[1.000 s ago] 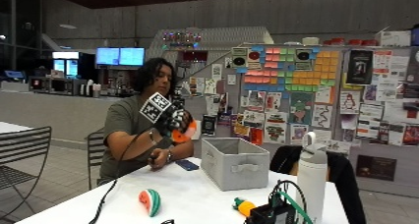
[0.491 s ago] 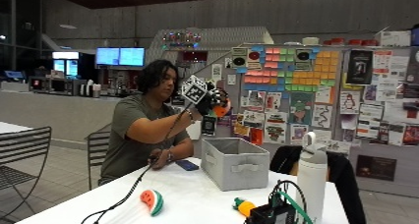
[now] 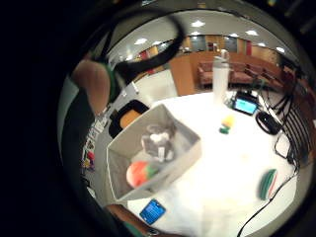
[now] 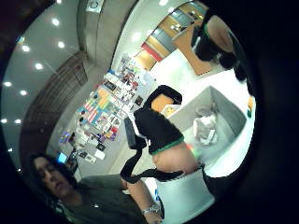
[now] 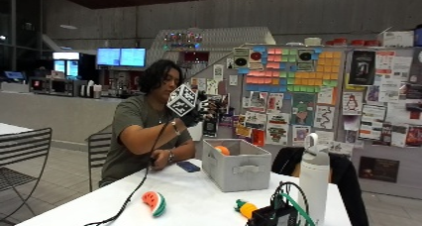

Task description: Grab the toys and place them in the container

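While the gloved right hand [image 5: 196, 112] hangs in the air above the grey bin [image 5: 236, 164], the orange-pink toy [image 5: 223, 150] is inside the bin now, peeking over the rim in the outside view. Half a second ago that toy was up at the hand, so it's been let go since. From the palm view it sits at the bottom of the bin [image 3: 153, 153], near one corner, next to some crumpled white-grey stuff [image 3: 159, 140] I can't really identify.

Fingers look released, spread and holding nothing; the fingertip [image 4: 161, 103] in the thumb-side view is bare with only air past it. The outside view is a bit murky around the glove, so take that as probably open.

Two toys are out on the white bench [image 5: 198, 206]: the watermelon slice [image 5: 154, 203] near the front edge, same place as before, and the yellow-green toy [image 5: 245, 207] just in front of the bin. The person's bare hand [image 5: 157, 162] rests on the bench beside a blue phone [image 5: 188, 166]. A white bottle [image 5: 314, 179] stands at the far corner, well apart from the bin.
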